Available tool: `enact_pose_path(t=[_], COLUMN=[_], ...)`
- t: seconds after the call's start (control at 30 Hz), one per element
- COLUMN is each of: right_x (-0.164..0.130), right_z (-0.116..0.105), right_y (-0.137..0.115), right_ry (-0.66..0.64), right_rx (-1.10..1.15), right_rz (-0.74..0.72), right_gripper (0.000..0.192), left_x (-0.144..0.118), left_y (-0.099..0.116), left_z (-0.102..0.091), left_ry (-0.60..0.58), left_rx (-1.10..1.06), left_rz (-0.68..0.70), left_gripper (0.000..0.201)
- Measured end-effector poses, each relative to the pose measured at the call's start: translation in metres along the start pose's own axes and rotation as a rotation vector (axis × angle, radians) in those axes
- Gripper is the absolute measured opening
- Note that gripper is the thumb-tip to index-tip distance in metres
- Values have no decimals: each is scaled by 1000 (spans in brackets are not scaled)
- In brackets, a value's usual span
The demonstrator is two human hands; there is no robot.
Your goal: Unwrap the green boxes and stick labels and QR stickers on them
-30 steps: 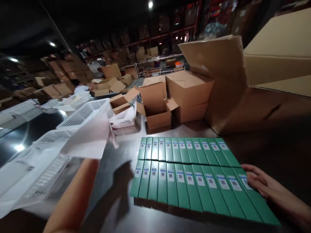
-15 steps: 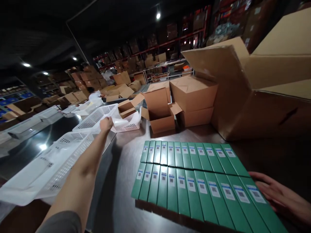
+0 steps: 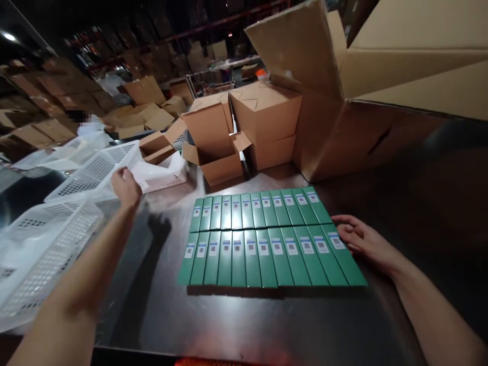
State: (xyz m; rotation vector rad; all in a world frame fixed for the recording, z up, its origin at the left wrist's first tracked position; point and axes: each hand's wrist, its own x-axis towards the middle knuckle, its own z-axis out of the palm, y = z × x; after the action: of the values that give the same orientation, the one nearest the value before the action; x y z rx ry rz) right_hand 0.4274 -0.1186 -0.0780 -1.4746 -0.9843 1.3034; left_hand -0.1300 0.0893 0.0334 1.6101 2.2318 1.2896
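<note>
Two rows of slim green boxes [image 3: 244,256] with small white-and-blue QR labels stand packed side by side on the metal table. My right hand [image 3: 356,236] is at the right end of these rows, its fingers stretched out against or just beside the end boxes; part of its fingers is hidden. To the left, my left hand [image 3: 127,188] is raised near a white perforated basket [image 3: 165,178] with a white liner. Its fingers are loosely bent and somewhat apart, with nothing visible in them. Its shadow falls on the table between it and the green boxes.
Behind the green boxes stands an open brown carton [image 3: 221,165], beside stacked closed cartons [image 3: 267,122]. A large open carton [image 3: 328,127] rises at the right. More white baskets [image 3: 49,259] line the left side. A co-worker [image 3: 86,122] is partly visible far left.
The view has turned right and down, so the cartons and baskets sit further left. My left hand's fist has loosened. My right hand stays by the green boxes' right end.
</note>
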Motion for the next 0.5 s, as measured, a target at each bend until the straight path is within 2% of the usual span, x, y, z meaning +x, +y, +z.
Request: enact_pose_path(t=[0.03,0.13,0.2,0.27,0.37,0.5], right_x=[3,13,17,18,16,15], right_z=[1,14,26,36,42,42], right_y=[4,13,15,15,10,5], right_ry=[92,321,331,284,224,227], right_rx=[-14,44,108,106,-47,-103], right_rz=[-57,-257,-299,-273,-212,-100], right_gripper=[52,53,56,59,60,63], left_x=[-22,-97,-141,-171,-191,-195], left_y=[-7,-28,-35,-34,-25,-22], left_z=[2,13,21,28,38,44], left_ry=[-11,-213,-336,-448,-574,-560], left_rx=[-86,-358,-505,-622,-748,-804], left_rz=[-33,-124,-191,-261,-365,-418], left_gripper=[46,46,53,62,65,57])
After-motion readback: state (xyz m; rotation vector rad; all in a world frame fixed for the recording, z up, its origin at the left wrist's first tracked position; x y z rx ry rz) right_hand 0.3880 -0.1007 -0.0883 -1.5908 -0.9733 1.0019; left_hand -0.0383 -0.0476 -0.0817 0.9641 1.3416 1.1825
